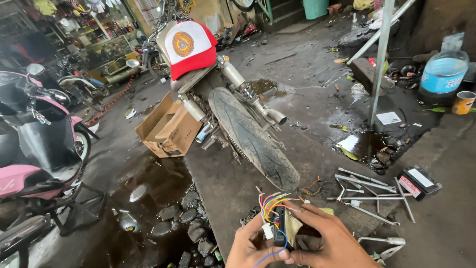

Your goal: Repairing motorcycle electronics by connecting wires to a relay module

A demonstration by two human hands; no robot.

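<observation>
Black plastic, a small boxy electrical unit (pixel 280 227) with a bundle of coloured wires (pixel 271 201) sprouting from its top, sits between my two hands at the bottom edge of the view. My left hand (pixel 250 248) pinches it from the left with thumb and fingertips closed on its side, and a loose blue wire (pixel 270 253) loops down past that thumb. My right hand (pixel 329 240) closes on it from the right, fingers curled across the top and thumb pressed in below, so both hands are clamped on the same part. It hangs just above the wet grey concrete floor (pixel 317 94).

Directly ahead stands a stripped motorcycle seen from behind, its worn black rear tyre (pixel 253 139) pointing at me, and a red and white peaked cap (pixel 190 47) rests on its seat. An open brown cardboard box (pixel 168 129) lies just beside the bike. To the right of my hands a scatter of long silver metal tools (pixel 367 191) lies on the concrete, with a small black rectangular box with a white label (pixel 419 182) near them. A pink scooter (pixel 34 144) is parked well apart on the left.
</observation>
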